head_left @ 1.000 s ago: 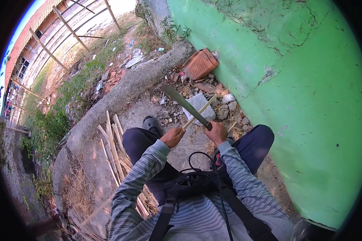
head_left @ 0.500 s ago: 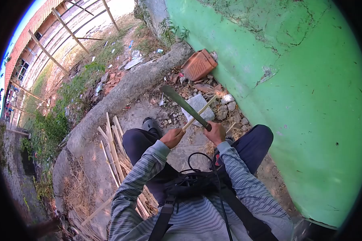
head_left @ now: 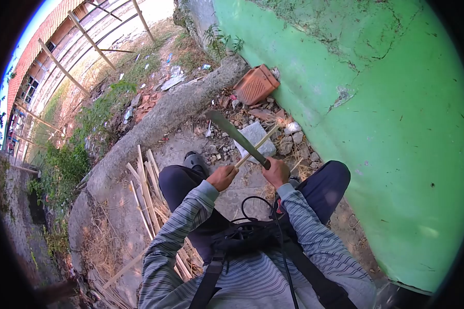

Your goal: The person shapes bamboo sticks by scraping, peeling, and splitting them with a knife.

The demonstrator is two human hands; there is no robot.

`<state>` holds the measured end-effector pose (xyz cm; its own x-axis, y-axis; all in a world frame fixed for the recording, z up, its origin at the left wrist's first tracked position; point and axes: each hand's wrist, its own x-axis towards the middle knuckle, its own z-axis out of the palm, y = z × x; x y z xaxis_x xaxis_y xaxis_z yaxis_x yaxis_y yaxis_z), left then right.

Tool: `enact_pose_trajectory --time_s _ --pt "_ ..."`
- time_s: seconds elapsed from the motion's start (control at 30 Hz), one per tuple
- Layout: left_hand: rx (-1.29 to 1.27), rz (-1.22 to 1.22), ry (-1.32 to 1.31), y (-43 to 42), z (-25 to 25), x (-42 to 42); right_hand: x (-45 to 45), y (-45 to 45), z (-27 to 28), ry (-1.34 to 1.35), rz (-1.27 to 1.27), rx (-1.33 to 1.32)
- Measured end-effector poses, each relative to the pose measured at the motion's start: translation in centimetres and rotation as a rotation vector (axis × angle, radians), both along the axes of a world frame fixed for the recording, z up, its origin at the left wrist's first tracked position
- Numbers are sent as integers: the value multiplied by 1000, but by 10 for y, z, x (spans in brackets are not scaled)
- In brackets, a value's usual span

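My left hand [head_left: 222,178] is closed around the near end of a thin bamboo strip [head_left: 263,139], which slants away up and to the right. In my right hand [head_left: 277,173] is the handle of a machete [head_left: 232,132], its long dark blade pointing up and to the left. The blade crosses the strip a little beyond my hands; whether it cuts in or only rests on it I cannot tell. Under the crossing lies a pale stone block [head_left: 255,138], with the far part of the strip above it.
Split bamboo strips [head_left: 148,195] lie in a pile beside my left leg. A green wall [head_left: 392,154] rises close on the right. Orange roof tiles [head_left: 257,85] lean by it, near rubble and a low concrete ridge [head_left: 154,121]. A black cable [head_left: 258,197] loops at my waist.
Hardly anything differs. Both hands keep their grip, and the machete and strip stay crossed in nearly the same place; the whole view has shifted very slightly.
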<state>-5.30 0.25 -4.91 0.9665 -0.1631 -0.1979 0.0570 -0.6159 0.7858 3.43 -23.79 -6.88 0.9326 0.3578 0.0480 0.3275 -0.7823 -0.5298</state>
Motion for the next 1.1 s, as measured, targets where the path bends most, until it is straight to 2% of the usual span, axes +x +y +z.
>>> enact_pose_trajectory --time_s 0.1,0.2,0.37,0.47,0.5,0.63,0.7,0.73,0.8,0.83,0.87,0.93,1.03,1.1 --pt "1 -10 3 -1 1 -5 24 -12 -10 166 -275 75" --pt "-17 -18 -6 -1 3 -1 14 -9 -13 44 -190 99" --pt "-4 -3 18 -4 5 4 -11 5 10 0 24 58" --pt "-1 -14 -33 0 -4 -3 8 -6 -11 -17 -78 109" --pt "-1 -23 -86 1 -8 -3 18 -10 -13 55 -163 74" --pt "-6 -28 -63 0 -8 2 28 -14 -25 86 -218 76" --pt "-118 -3 171 4 4 -1 18 -7 -19 46 -162 131" --pt "-118 -3 173 3 11 -1 13 -7 -18 5 -110 184" --pt "-350 77 401 -2 22 5 14 -8 -23 -26 -65 208" --pt "-351 79 401 1 9 4 17 -9 -20 -45 -43 178" --pt "-289 -11 129 3 -8 1 18 -11 -17 -60 -17 146" --pt "-220 -105 -148 3 -11 -2 23 -14 -21 -48 -78 181" --pt "-211 -115 -76 2 -6 0 29 -13 -27 10 -183 107" --pt "-435 101 352 -1 3 1 25 -13 -27 14 -189 132"
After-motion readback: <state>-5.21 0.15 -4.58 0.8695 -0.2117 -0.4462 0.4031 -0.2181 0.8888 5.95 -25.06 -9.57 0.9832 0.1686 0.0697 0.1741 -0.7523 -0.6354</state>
